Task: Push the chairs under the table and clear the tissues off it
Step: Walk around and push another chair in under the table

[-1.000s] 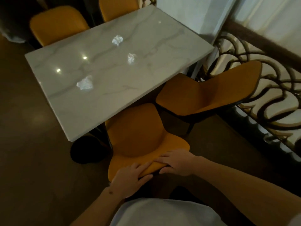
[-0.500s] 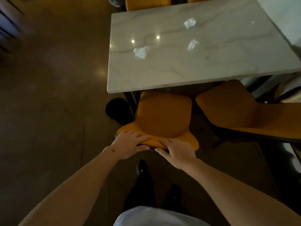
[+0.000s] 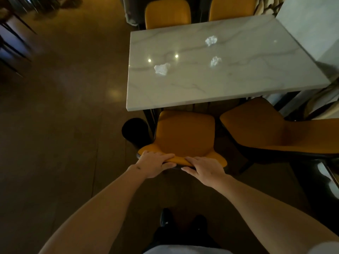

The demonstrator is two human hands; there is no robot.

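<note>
A yellow chair (image 3: 184, 133) stands at the near edge of the marble table (image 3: 238, 83), its seat partly under the top. My left hand (image 3: 153, 165) and my right hand (image 3: 204, 168) both grip the top of its backrest. A second yellow chair (image 3: 271, 132) stands to the right, turned askew and mostly outside the table. Three crumpled white tissues lie on the table: one near the left side (image 3: 161, 69), one in the middle (image 3: 215, 61), one farther back (image 3: 211, 40).
Two more yellow chairs (image 3: 167, 13) stand at the table's far side. A dark round bin (image 3: 134, 130) sits on the floor by the table's near left corner. A pale pillar (image 3: 315, 24) rises at right. Brown floor spreads to the left. My black shoes (image 3: 181, 219) are below.
The view has swung so the table now lies straight ahead. The chair in my hands has slid in towards the table edge. Both hands keep their grip on the backrest.
</note>
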